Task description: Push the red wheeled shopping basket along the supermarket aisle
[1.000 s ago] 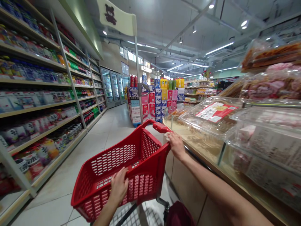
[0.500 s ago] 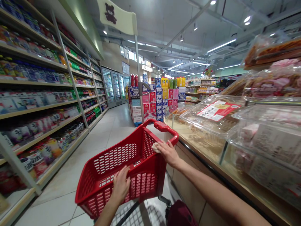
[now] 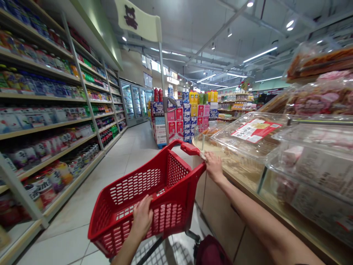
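Supermarket aisle (image 3: 124, 149); drink shelves (image 3: 46, 97) at nine o'clock. Red shopping cart (image 3: 176, 195) toward seven, with loosely curled left hand (image 3: 143, 216) over near rim (image 3: 163, 194), right hand (image 3: 213, 165) bent around white cloth (image 3: 202, 156) at handle (image 3: 190, 148). Clear food trays (image 3: 248, 151) at three.

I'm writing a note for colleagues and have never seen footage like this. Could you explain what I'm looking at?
There is no machine here, only a person's two bare hands. The picture comes from a camera worn on the head, looking forward and down, so the arms reach in from below.

The left hand is hooked over the near rim of a red shopping cart. The right hand is at the corner of the cart's handle, holding what looks like a pale cloth against it.

On the display counter to the right lie clear plastic packs, one with a red-and-white label. Shelves of drinks line the left.
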Motion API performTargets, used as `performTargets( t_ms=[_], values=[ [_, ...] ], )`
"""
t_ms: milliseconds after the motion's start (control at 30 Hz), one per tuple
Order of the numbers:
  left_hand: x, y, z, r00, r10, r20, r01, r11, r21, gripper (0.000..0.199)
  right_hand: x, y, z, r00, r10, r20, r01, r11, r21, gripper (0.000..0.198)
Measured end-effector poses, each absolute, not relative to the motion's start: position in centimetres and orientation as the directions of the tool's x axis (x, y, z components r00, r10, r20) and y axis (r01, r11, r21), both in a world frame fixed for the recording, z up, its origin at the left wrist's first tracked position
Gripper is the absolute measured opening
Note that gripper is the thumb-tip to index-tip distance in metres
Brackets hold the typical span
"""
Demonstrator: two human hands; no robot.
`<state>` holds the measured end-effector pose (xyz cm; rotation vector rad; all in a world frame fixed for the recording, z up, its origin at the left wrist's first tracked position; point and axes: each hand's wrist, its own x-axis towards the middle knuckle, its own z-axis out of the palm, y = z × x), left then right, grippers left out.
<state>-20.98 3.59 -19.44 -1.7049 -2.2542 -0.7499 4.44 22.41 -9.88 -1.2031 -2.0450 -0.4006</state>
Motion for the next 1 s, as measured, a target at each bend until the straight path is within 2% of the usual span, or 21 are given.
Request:
performTargets(
  t_ms=[33, 67, 167, 200, 233, 267, 333, 400, 533, 567, 600, 667, 700, 733, 867, 900, 1000],
  values=[
    [-20.9, 3.6, -19.5, -0.308, 0.831, 0.463, 0.943, 0.201, 0.267, 0.044, 4.6, 22.6, -9.7, -0.257, 0.646, 0.719, 0.870, 0.478, -0.119, 0.036],
    [-20.9, 3.6, -19.5, -0.313, 0.829, 0.463, 0.941, 0.204, 0.270, 0.044, 4.6, 22.5, -9.8, -0.281, 0.628, 0.726, 0.857, 0.504, -0.104, 0.036],
    [-20.9, 3.7, -19.4, -0.319, 0.834, 0.450, 0.937, 0.208, 0.279, 0.045, 3.8, 21.5, -10.9, -0.570, 0.426, 0.703, 0.665, 0.742, 0.090, 0.036],
    [-20.9, 3.7, -19.3, -0.319, 0.839, 0.441, 0.937, 0.209, 0.281, 0.045, 3.7, 21.3, -11.0, -0.619, 0.382, 0.686, 0.618, 0.776, 0.126, 0.036],
    [-20.9, 3.6, -19.2, -0.318, 0.844, 0.433, 0.937, 0.209, 0.281, 0.045, 3.7, 21.3, -11.0, -0.618, 0.389, 0.683, 0.624, 0.772, 0.125, 0.036],
    [-20.8, 3.6, -19.1, -0.316, 0.847, 0.427, 0.937, 0.209, 0.279, 0.046, 3.7, 21.5, -10.8, -0.563, 0.443, 0.698, 0.679, 0.729, 0.085, 0.036],
    [-20.6, 3.5, -19.0, -0.316, 0.850, 0.422, 0.938, 0.214, 0.273, 0.047, 3.9, 21.9, -10.4, -0.376, 0.570, 0.731, 0.810, 0.586, -0.039, 0.036],
    [-20.4, 3.4, -18.8, -0.319, 0.853, 0.414, 0.938, 0.221, 0.266, 0.047, 3.7, 21.7, -10.5, -0.325, 0.585, 0.743, 0.831, 0.552, -0.071, 0.038],
    [-20.2, 3.3, -18.5, -0.312, 0.870, 0.381, 0.939, 0.223, 0.261, 0.049, 2.8, 20.3, -11.7, -0.661, 0.341, 0.668, 0.573, 0.804, 0.156, 0.039],
    [-20.1, 3.3, -18.5, -0.305, 0.875, 0.375, 0.941, 0.216, 0.261, 0.050, 2.9, 20.3, -11.7, -0.669, 0.343, 0.660, 0.569, 0.807, 0.157, 0.039],
    [-20.1, 3.3, -18.4, -0.299, 0.880, 0.370, 0.942, 0.210, 0.261, 0.051, 3.1, 20.5, -11.5, -0.625, 0.396, 0.673, 0.622, 0.774, 0.122, 0.038],
    [-20.0, 3.4, -18.3, -0.298, 0.884, 0.360, 0.942, 0.211, 0.263, 0.052, 3.6, 21.0, -10.9, -0.425, 0.548, 0.720, 0.784, 0.621, -0.011, 0.038],
    [-20.0, 3.4, -18.3, -0.306, 0.884, 0.354, 0.939, 0.219, 0.265, 0.052, 3.8, 21.2, -10.7, -0.344, 0.587, 0.733, 0.827, 0.559, -0.060, 0.038],
    [-19.9, 3.4, -18.2, -0.314, 0.883, 0.348, 0.937, 0.228, 0.265, 0.052, 3.7, 21.3, -10.8, -0.325, 0.587, 0.741, 0.832, 0.550, -0.070, 0.039],
    [-19.8, 3.3, -18.0, -0.310, 0.884, 0.351, 0.941, 0.233, 0.246, 0.054, 2.7, 20.5, -11.8, -0.624, 0.374, 0.686, 0.606, 0.786, 0.123, 0.042],
    [-19.8, 3.2, -17.9, -0.297, 0.885, 0.359, 0.947, 0.223, 0.233, 0.055, 2.6, 20.5, -11.9, -0.642, 0.363, 0.675, 0.590, 0.796, 0.133, 0.042],
    [-19.8, 3.0, -17.8, -0.275, 0.888, 0.370, 0.956, 0.213, 0.200, 0.057, 2.7, 21.1, -11.4, -0.448, 0.524, 0.725, 0.759, 0.651, -0.002, 0.040]
  ],
)
